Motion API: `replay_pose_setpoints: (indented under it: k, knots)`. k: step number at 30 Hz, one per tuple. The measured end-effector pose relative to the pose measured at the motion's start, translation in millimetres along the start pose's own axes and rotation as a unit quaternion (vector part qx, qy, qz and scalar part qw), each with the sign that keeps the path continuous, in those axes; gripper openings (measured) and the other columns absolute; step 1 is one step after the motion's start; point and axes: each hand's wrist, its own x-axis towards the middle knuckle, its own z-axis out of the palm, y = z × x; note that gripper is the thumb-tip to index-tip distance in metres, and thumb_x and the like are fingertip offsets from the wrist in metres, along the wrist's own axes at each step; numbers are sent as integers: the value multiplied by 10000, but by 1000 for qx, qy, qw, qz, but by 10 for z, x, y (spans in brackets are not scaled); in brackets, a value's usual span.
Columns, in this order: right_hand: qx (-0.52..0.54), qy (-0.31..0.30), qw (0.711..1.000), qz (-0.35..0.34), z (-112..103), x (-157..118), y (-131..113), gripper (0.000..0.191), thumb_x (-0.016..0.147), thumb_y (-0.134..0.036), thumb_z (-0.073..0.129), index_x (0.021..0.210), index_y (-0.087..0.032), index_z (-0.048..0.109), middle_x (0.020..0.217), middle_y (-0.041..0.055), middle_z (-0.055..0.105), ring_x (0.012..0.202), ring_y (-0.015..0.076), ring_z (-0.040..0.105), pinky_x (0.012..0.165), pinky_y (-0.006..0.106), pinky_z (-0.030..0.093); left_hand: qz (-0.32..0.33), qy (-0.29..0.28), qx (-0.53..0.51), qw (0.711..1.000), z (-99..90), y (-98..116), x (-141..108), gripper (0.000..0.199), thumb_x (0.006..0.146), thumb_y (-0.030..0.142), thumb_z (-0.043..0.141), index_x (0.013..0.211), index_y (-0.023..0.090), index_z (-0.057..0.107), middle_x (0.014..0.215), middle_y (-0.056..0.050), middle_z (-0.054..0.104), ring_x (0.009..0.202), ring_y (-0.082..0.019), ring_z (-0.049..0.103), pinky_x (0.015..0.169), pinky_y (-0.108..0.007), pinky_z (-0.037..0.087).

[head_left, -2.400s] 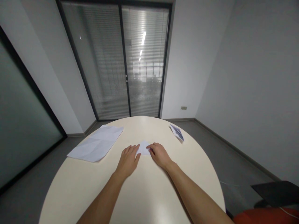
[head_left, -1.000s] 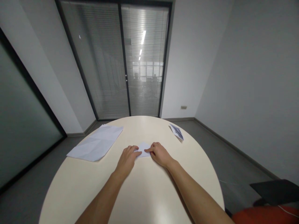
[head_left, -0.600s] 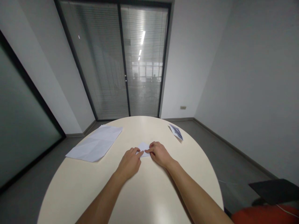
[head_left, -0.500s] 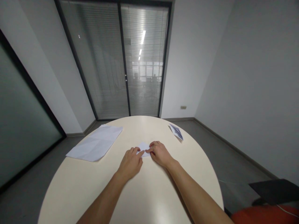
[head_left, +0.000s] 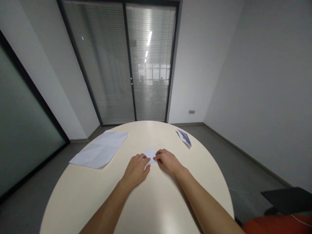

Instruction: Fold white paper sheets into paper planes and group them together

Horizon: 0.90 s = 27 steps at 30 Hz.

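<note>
A small white piece of folded paper (head_left: 150, 153) lies flat near the middle of the round table, its top coming to a point. On its left edge rests my left hand (head_left: 136, 169), fingers apart and thumb spread toward me, pressing the paper down. From the other side my right hand (head_left: 168, 161) has its thumb and index finger pinched at the paper's right edge. The remaining fingers of that hand are curled. Both forearms reach in from the near side of the table.
A large creased white sheet (head_left: 101, 150) lies at the table's left. At the back right sits a folded printed paper (head_left: 184, 137). The cream table (head_left: 146, 208) has a curved edge. Beyond the right side are a black flat object (head_left: 289, 199) and something red (head_left: 278, 225).
My left thumb has moved back toward me, away from the paper. The right fingertips have drawn slightly to the right, showing more of the paper between the hands.
</note>
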Motion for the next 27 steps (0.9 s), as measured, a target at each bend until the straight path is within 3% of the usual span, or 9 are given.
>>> replay_pose_setpoints:
  k: [8,20,27]
  knots:
    - [6,2,1000,2,15,11,8,347,906,-112,551,1119,-256,784,1141,72,728,1066,201,618,954,286,433,-3,-2,-4,1000,2,0,-33,348,973,293,499,1282,259,656,1252,-89,632,1166,-259,549,1009,-420,429]
    - [-28,3,999,-26,3,13,-9,323,895,-103,560,1044,-261,798,1116,71,726,1065,216,604,921,302,431,-58,14,0,998,48,152,-29,391,975,301,476,1328,239,632,1257,-107,615,1175,-269,529,1021,-439,411]
    - [-2,-49,998,-28,-75,-47,-17,386,909,-92,536,1128,-301,776,1177,61,715,1094,194,634,916,271,452,-41,17,-6,999,83,173,-38,401,970,262,463,1339,215,613,1321,-115,594,1217,-270,508,1046,-436,409]
